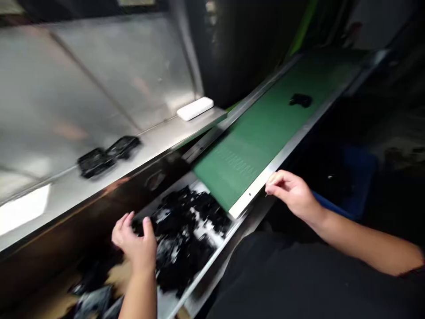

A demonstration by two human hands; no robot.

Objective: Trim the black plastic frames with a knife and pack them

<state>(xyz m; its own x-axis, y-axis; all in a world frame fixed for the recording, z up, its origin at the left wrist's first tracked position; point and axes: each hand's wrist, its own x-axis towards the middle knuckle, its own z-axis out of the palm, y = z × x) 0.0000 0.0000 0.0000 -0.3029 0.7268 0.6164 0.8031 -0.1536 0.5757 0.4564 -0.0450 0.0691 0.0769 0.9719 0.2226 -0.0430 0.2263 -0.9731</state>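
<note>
no legible text, no readable labels, no brands, numbers or signs

Conveyor belt (244, 148) = plain green w/ a row of faint pale zigzag marks nr its lower end, side rail (255, 186) silvery-white; ctrl-shaped part (301, 100) on it is blk. Ledge (159, 135) = silver-grey, w/ a solid wht block (195, 109) & two blk parts (108, 156); pieces in the tray (186, 235) mostly blk w/ wht patches showing btwn. Bin (360, 177) at R is dk blue, person's clothing (285, 279) plain blk or v. dk grey.
</note>
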